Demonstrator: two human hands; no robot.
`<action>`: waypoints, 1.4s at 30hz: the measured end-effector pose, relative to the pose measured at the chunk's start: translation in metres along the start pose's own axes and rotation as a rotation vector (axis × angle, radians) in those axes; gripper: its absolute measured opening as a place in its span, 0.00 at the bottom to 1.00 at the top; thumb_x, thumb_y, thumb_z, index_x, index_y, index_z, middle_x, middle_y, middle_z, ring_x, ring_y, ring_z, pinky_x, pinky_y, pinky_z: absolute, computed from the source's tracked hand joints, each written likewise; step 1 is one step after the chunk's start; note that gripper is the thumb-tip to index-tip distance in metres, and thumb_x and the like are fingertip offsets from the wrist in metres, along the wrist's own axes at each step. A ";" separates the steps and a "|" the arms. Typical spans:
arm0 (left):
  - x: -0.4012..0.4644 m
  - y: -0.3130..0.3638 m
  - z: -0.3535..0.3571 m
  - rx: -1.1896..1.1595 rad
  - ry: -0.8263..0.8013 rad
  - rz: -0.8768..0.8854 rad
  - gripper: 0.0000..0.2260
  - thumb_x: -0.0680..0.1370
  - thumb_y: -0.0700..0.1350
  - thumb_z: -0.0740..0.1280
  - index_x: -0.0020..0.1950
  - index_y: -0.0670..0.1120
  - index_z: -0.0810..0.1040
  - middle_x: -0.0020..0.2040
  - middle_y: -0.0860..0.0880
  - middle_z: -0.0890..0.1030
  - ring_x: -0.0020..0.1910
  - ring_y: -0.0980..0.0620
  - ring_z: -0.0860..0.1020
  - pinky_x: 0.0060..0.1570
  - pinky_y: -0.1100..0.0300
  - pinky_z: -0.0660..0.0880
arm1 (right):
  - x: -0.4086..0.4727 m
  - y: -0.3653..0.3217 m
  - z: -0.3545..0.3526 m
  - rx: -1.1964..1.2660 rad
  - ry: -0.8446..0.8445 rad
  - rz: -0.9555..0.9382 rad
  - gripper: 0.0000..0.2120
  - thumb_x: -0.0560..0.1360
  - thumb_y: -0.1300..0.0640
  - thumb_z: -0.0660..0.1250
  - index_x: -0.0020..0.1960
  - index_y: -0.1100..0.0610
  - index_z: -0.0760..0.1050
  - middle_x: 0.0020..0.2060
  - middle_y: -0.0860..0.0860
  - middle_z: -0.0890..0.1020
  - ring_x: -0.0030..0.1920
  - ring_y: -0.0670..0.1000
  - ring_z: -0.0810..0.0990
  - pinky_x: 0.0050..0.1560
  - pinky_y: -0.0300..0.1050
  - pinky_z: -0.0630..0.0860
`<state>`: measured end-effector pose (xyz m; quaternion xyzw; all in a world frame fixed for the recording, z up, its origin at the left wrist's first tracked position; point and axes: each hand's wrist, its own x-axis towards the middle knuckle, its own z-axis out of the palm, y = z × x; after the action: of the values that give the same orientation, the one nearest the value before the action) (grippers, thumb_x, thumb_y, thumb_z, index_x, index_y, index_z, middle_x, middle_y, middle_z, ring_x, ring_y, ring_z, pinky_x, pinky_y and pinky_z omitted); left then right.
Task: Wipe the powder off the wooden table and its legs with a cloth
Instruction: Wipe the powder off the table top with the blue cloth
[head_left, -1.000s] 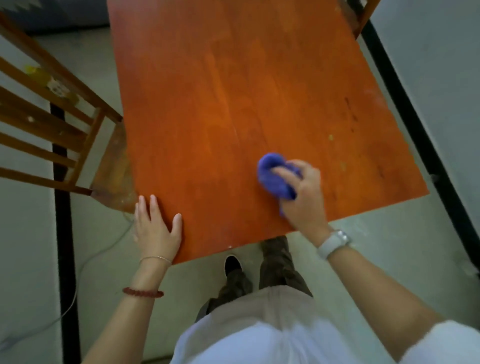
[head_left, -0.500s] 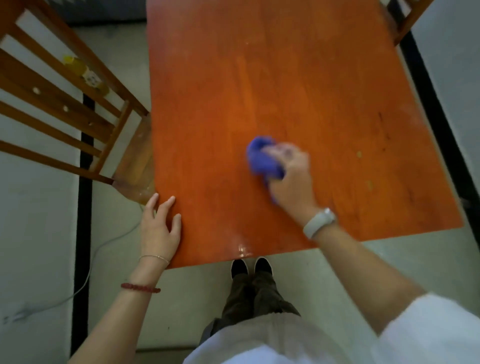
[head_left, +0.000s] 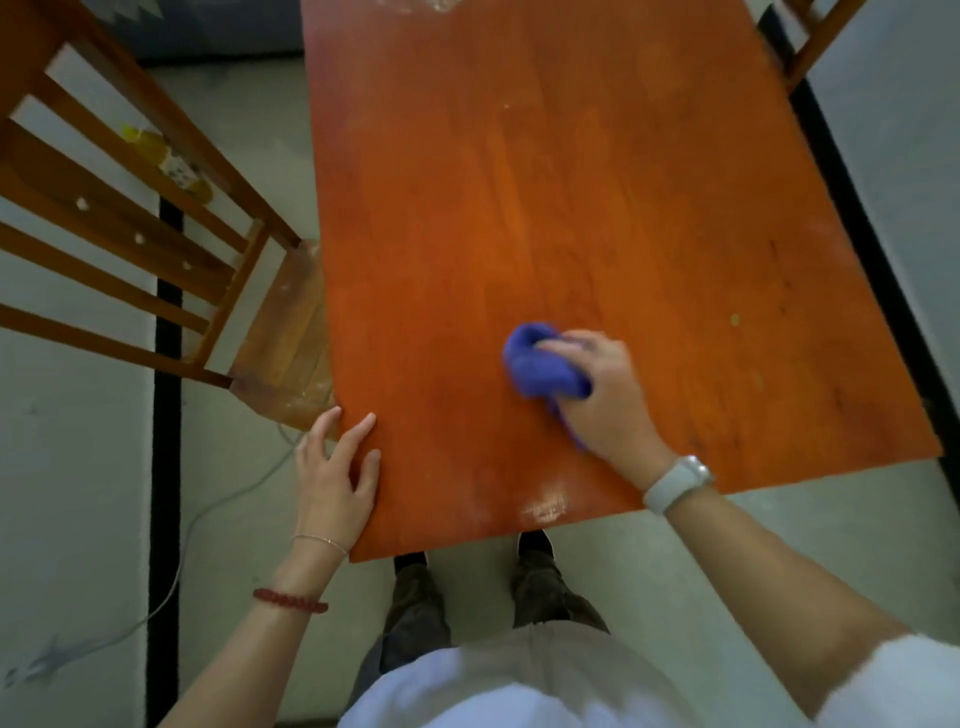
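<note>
Head view: cloth (head_left: 540, 366) under right fingers (head_left: 563, 344).

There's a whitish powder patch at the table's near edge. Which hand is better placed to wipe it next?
Right. The right hand already grips the blue cloth, just beyond the powder patch. The left hand rests bare on the table's near-left corner.

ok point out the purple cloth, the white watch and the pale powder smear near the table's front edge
purple cloth (head_left: 537, 364), head view, on the bunched part showing left of the fingers
white watch (head_left: 678, 483), head view, on the band across the right wrist
powder smear (head_left: 543, 508), head view, on the whitish patch by the near edge
</note>
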<state>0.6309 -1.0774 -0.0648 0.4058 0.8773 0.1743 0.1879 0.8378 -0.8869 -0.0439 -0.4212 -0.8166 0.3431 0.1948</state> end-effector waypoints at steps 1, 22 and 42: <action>0.000 -0.002 0.000 0.002 0.000 0.026 0.16 0.76 0.43 0.64 0.65 0.48 0.73 0.69 0.41 0.64 0.66 0.38 0.62 0.66 0.42 0.62 | 0.008 0.013 -0.013 -0.070 0.178 0.151 0.19 0.68 0.59 0.61 0.58 0.55 0.77 0.57 0.60 0.76 0.53 0.64 0.73 0.53 0.44 0.66; 0.041 -0.074 -0.046 0.165 -0.250 0.640 0.19 0.76 0.47 0.64 0.67 0.47 0.71 0.69 0.43 0.68 0.68 0.38 0.61 0.65 0.45 0.63 | -0.049 -0.118 0.126 -0.259 0.323 0.611 0.24 0.71 0.61 0.62 0.66 0.49 0.69 0.68 0.51 0.66 0.61 0.60 0.65 0.58 0.54 0.68; -0.018 -0.161 -0.092 -0.094 -0.158 -0.100 0.18 0.77 0.40 0.62 0.66 0.40 0.69 0.65 0.38 0.69 0.65 0.41 0.67 0.66 0.50 0.64 | -0.116 -0.178 0.167 0.083 -0.127 0.282 0.22 0.66 0.61 0.64 0.60 0.53 0.75 0.57 0.53 0.76 0.51 0.57 0.73 0.53 0.46 0.68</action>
<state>0.4943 -1.2036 -0.0555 0.3648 0.8698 0.1729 0.2839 0.7042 -1.1216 -0.0335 -0.5008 -0.7452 0.4264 0.1100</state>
